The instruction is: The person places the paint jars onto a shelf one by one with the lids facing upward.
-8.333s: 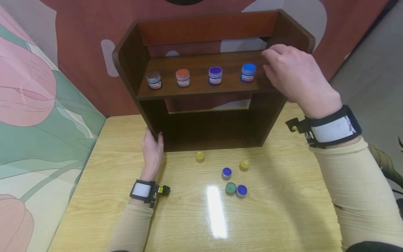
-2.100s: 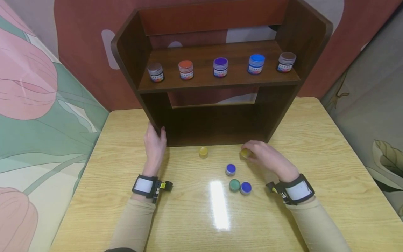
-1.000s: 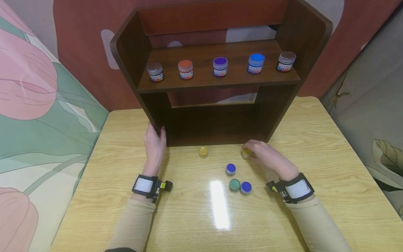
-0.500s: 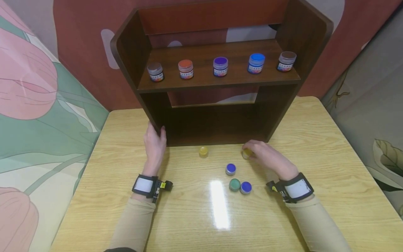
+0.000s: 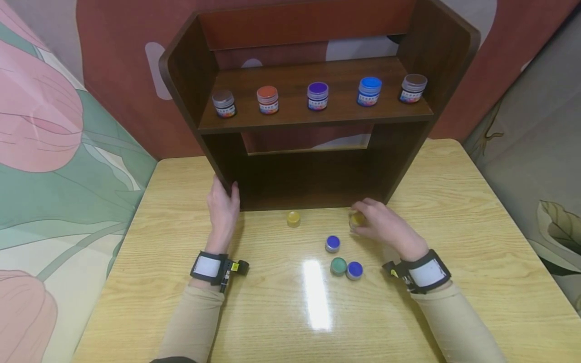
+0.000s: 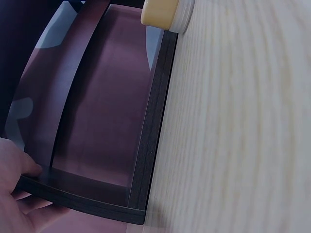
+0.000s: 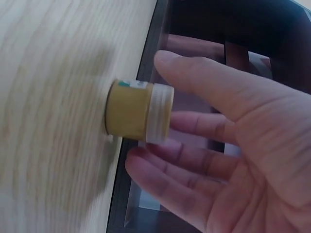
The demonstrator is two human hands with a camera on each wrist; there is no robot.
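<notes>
A maroon wall [image 5: 122, 91] and a flowered wall [image 5: 41, 201] border the glare-streaked table [image 5: 145, 252].

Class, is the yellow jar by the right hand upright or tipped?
Upright: in the right wrist view, the jar has its base towards the table, its lid away.

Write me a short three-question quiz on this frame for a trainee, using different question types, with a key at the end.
1. True or false: in the head view, the left hand grips the right-hand side of the shelf.
2. In the head view, how many jars can be seen standing on the shelf?
3. Which jar is the right hand nearest to?
A) A green one
B) A yellow one
C) An orange one

Key:
1. False; it grips the left-hand side.
2. Five.
3. B; its fingers are beside a yellow jar.
</notes>
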